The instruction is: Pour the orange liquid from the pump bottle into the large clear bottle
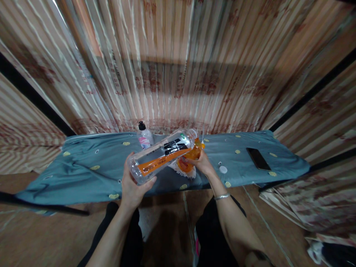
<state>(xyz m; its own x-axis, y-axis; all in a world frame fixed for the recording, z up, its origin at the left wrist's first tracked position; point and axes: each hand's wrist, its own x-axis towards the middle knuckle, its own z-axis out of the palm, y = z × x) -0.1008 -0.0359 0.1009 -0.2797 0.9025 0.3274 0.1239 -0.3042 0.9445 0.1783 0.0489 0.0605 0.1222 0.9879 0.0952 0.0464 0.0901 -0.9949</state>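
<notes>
My left hand (132,183) grips the base of a clear plastic bottle (161,155), tipped almost flat with its mouth pointing right; an orange liquid lies along its lower side. The bottle's mouth meets a soft plastic pouch (189,159) of orange liquid that my right hand (202,163) holds closed-fingered on the blue cloth-covered table (83,170). A silver bracelet sits on my right wrist. A white bottle cap (223,169) lies on the cloth just right of my right hand.
A small bottle with a black cap and pink label (144,137) stands behind the tipped bottle. A black phone (258,158) lies flat at the table's right. Striped curtains surround the table. My dark-trousered legs and wooden floor are below.
</notes>
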